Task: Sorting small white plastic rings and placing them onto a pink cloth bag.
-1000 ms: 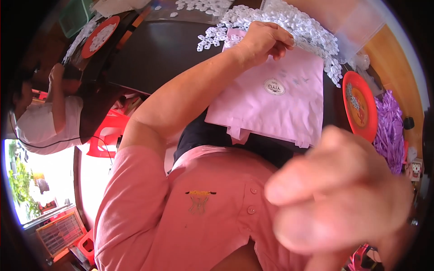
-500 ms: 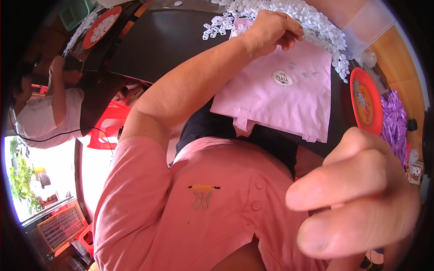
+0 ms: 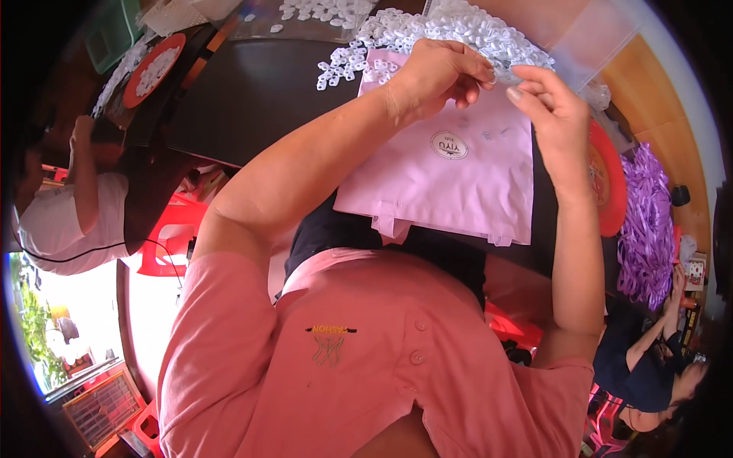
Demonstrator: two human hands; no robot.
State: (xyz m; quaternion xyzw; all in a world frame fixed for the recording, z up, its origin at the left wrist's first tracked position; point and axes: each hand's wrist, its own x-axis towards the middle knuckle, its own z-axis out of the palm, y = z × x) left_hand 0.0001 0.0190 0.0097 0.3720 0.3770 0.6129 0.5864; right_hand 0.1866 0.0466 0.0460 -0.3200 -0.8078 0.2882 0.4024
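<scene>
Hands meet above pink bag's far edge on table: left hand pinches a small white piece, right hand loose-fingered just beside it. White pieces heap lies just beyond.

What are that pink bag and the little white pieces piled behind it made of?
The pink bag looks like matte non-woven fabric: soft, dull, with folded strap ends. The white pieces look like moulded plastic, small, slightly glossy and uniform; too small to be sure.

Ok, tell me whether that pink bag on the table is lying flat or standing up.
Flat. The pink bag lies spread on the dark table, its round label facing up.
</scene>
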